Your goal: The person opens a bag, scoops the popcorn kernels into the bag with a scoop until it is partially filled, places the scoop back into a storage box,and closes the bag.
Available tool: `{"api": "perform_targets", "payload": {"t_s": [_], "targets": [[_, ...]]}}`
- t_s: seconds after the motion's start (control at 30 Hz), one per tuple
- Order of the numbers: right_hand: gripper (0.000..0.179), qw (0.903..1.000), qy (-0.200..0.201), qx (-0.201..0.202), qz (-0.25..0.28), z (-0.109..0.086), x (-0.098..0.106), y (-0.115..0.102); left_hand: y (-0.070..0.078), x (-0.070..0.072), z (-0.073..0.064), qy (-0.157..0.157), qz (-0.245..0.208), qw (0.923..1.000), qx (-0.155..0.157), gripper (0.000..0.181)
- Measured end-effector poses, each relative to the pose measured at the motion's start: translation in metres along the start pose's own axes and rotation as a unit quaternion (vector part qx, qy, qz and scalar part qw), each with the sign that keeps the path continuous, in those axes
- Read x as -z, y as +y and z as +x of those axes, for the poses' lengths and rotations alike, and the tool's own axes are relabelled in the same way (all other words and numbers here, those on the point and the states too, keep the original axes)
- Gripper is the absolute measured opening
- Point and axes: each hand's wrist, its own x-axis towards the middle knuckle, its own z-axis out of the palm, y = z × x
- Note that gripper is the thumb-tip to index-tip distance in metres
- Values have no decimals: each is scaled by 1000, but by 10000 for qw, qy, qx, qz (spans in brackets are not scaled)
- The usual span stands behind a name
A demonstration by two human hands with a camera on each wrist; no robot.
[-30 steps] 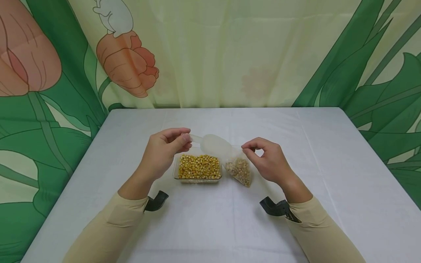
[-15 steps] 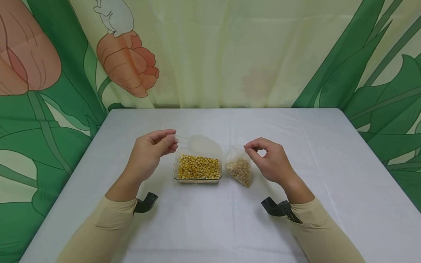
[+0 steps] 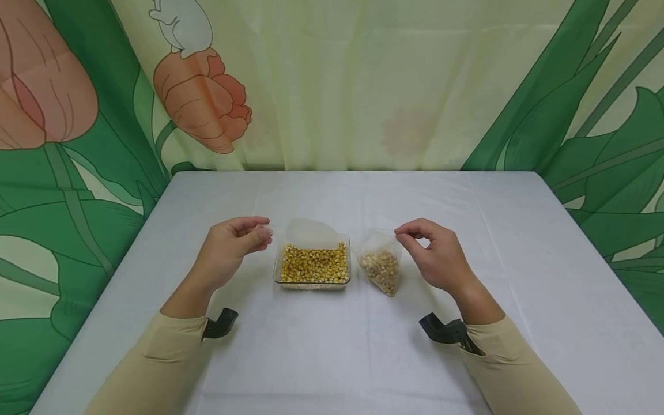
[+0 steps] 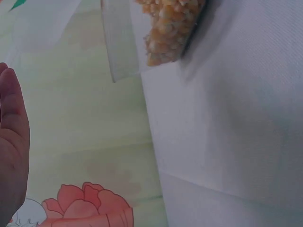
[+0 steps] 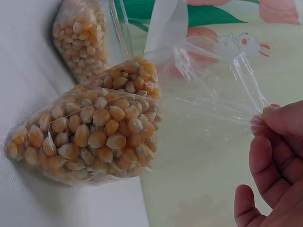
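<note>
My left hand (image 3: pixel 230 248) pinches the thin handle of a translucent white scoop (image 3: pixel 311 232). The scoop's bowl is over the back part of a clear rectangular container (image 3: pixel 277 279) of yellow corn kernels (image 3: pixel 313 264). What the scoop holds inside cannot be seen. To the right, my right hand (image 3: pixel 433 253) pinches the top edge of a clear plastic bag (image 3: pixel 381 265) between thumb and index finger. Corn kernels fill the bag's lower part, as the right wrist view shows, and its bottom rests on the table. The left wrist view catches only part of my left hand (image 4: pixel 12 132).
A white cloth covers the table (image 3: pixel 332 357). Behind it hangs a curtain (image 3: pixel 332 86) printed with flowers, leaves and a rabbit. A black wrist mount (image 3: pixel 222 324) juts from my left sleeve, and another mount (image 3: pixel 443 329) from my right.
My left hand has moved left and slightly down, carrying the scoop from beside the bag to over the container. The right hand has shifted slightly right, still pinching the bag.
</note>
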Motion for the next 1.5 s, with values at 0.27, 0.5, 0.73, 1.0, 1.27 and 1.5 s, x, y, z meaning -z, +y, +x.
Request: {"api": "perform_targets", "payload": {"t_s": [0.27,0.5,0.73,1.0,1.27,1.5], "targets": [[10,10000,86,-2,22,-1,2,2,-18,5,5,-480,373,9980,183,35],[10,10000,65,54,41,-1,1,3,-20,12,5,-468,897,9941,402,37],[9,10000,46,31,19,-1,1,2,-21,15,6,-439,1017,9927,473,37],[10,10000,38,11,55,-1,1,3,-29,14,10,-478,1246,9882,750,39],[10,10000,26,-9,69,-1,1,2,-33,14,11,-568,1628,9805,947,51],[10,10000,38,-6,82,-1,1,3,-35,15,12,-628,1773,9771,991,53]]}}
